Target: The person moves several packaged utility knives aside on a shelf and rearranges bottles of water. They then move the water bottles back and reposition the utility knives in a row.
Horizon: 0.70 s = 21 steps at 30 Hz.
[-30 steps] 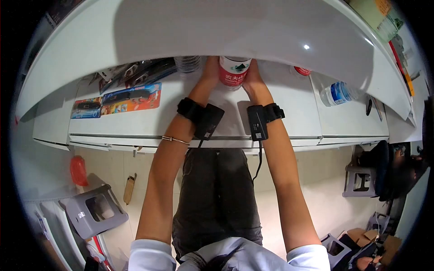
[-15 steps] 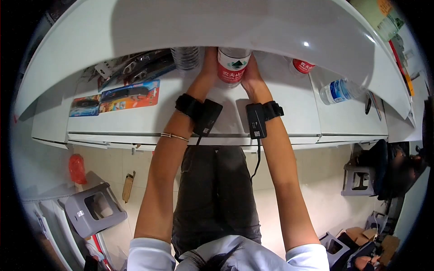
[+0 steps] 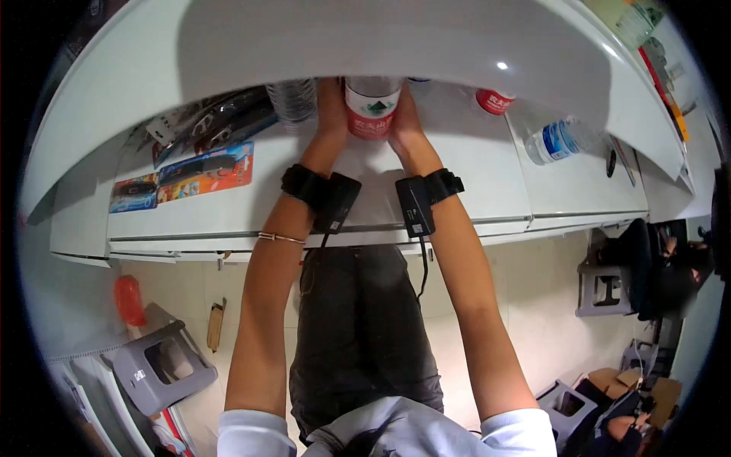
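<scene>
Your left hand (image 3: 330, 107) and right hand (image 3: 403, 126) are both closed around the red-labelled bottle (image 3: 371, 110), one palm on each side, with the fingers wrapped round its lower body. The bottle stands upright on the white bench (image 3: 457, 183), far back from you, its upper part hidden under the overhanging white shelf (image 3: 381, 38). Black sensor bands sit on both wrists, a cable trailing from the right one.

You look to be mid-step: gripping the bottle at the back of the bench, under the overhang, either placing it or drawing it out. Whichever way you go, keep it upright and mind the clear ribbed bottle (image 3: 292, 99) just beside your left hand, close enough to knock. There is little headroom, so slide rather than lift.

Further out, a bottle with a blue label (image 3: 556, 141) lies on its side to your right, a red-capped container (image 3: 495, 100) stands between it and your hands, and packaged tools (image 3: 183, 175) lie to the left.
</scene>
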Each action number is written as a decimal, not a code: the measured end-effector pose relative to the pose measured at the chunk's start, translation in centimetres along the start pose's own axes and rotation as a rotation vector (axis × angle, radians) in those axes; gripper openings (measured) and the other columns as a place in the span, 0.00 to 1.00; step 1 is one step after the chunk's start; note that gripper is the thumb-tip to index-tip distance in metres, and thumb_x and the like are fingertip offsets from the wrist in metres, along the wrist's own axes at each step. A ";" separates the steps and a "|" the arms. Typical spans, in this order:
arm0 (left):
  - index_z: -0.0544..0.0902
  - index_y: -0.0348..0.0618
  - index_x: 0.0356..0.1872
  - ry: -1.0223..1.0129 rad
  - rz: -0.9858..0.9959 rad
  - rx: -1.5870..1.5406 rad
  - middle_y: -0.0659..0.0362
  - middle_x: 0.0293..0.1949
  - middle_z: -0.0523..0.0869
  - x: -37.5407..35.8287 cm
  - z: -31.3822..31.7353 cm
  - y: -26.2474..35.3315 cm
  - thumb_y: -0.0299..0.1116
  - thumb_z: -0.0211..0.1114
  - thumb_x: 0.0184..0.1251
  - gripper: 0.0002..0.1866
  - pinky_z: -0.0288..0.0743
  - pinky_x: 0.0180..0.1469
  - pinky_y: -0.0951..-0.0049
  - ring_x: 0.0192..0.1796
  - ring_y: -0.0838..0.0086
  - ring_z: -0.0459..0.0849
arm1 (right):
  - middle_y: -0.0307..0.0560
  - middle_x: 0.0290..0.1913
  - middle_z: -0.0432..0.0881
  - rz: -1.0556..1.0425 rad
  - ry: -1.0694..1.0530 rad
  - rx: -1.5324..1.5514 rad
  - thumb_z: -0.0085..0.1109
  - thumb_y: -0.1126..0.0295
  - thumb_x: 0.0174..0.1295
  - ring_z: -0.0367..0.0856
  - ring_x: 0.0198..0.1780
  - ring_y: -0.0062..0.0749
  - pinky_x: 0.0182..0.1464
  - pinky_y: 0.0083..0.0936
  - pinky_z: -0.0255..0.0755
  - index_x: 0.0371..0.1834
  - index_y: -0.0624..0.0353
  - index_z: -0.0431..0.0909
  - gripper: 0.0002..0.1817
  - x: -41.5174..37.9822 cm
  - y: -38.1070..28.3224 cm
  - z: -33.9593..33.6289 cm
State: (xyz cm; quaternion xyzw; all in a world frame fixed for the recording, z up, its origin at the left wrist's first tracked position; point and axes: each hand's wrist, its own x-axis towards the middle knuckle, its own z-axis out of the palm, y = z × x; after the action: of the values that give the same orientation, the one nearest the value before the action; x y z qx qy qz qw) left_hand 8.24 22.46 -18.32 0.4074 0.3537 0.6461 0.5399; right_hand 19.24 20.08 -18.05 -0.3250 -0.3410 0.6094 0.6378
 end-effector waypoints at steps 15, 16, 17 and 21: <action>0.68 0.41 0.61 -0.223 0.027 -0.381 0.58 0.58 0.73 2.8 -1.3 -3.1 0.57 0.43 0.70 0.31 0.62 0.60 0.72 0.59 0.70 0.71 | 0.45 0.37 0.81 -0.653 0.256 -0.623 0.52 0.68 0.60 0.79 0.38 0.32 0.41 0.24 0.72 0.46 0.63 0.73 0.13 -2.5 -3.9 -8.2; 0.68 0.42 0.61 -0.063 -0.031 -0.303 0.59 0.58 0.74 0.8 -0.1 -0.4 0.57 0.43 0.70 0.31 0.63 0.60 0.71 0.59 0.70 0.71 | 0.47 0.40 0.80 -0.593 0.278 -0.639 0.56 0.65 0.58 0.79 0.42 0.35 0.44 0.26 0.73 0.50 0.63 0.71 0.19 -2.7 -4.2 -8.2; 0.68 0.43 0.61 -0.057 -0.054 -0.307 0.59 0.58 0.74 0.4 0.0 -0.1 0.57 0.43 0.70 0.30 0.62 0.60 0.71 0.59 0.69 0.71 | 0.48 0.43 0.80 -0.595 0.285 -0.717 0.58 0.62 0.57 0.79 0.45 0.37 0.47 0.28 0.72 0.51 0.62 0.70 0.22 -2.3 -4.0 -8.4; 0.68 0.44 0.61 -0.069 -0.008 -0.243 0.59 0.58 0.74 0.4 0.2 -0.2 0.57 0.44 0.70 0.30 0.65 0.59 0.70 0.59 0.68 0.71 | 0.52 0.51 0.77 -0.449 0.246 -1.034 0.65 0.52 0.49 0.75 0.54 0.43 0.56 0.34 0.69 0.55 0.60 0.68 0.34 -0.8 -4.4 -7.3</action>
State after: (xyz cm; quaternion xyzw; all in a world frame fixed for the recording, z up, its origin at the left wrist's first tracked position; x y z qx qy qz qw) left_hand 8.46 22.90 -18.35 0.3596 0.2553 0.6676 0.5998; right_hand 27.71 19.12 -18.53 -0.5827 -0.5786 0.1710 0.5445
